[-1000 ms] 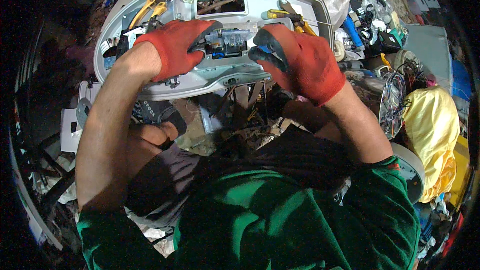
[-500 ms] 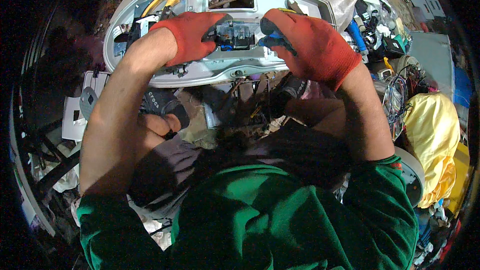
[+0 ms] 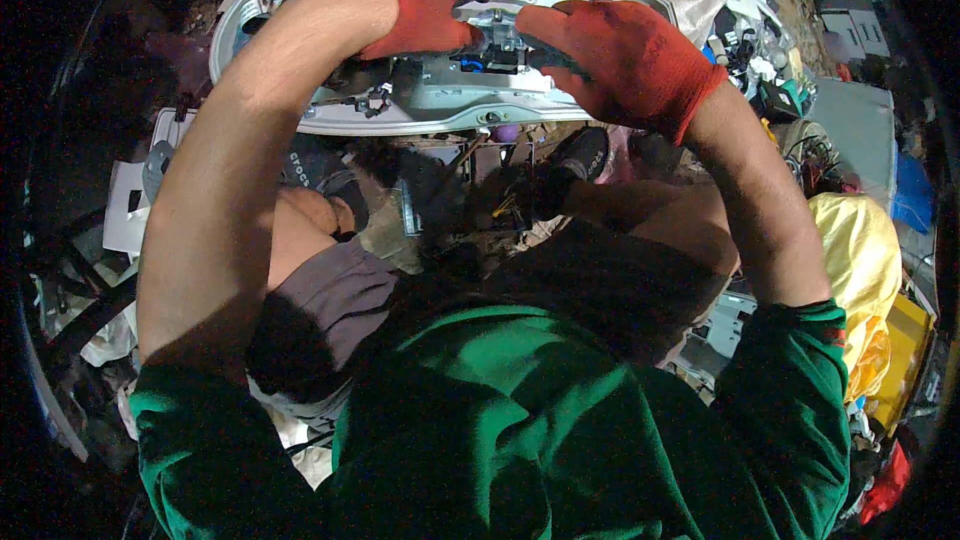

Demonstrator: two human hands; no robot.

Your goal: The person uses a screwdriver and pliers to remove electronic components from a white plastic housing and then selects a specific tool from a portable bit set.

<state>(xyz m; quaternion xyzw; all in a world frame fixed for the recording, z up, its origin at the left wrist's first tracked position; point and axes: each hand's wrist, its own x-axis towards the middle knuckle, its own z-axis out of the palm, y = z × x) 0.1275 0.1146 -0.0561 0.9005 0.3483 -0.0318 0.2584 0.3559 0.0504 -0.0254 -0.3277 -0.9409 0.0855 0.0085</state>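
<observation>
- The left hand (image 3: pixel 430 5) and right hand (image 3: pixel 635 62), in red gloves, are curling about a clear part (image 3: pixel 497 28); fingertips are partly hiding, so I cannot tell whether either is gripping.
- The work seems to be at close two-handed handling, calling next for steady, fine fingers.
- A pale panel (image 3: pixel 425 95) is lying beneath, the part sitting near its middle.
- Rightward, a yellow bag (image 3: pixel 850 250) is slumping.
- A purple ball (image 3: pixel 505 133) is showing by the panel's near rim.
</observation>
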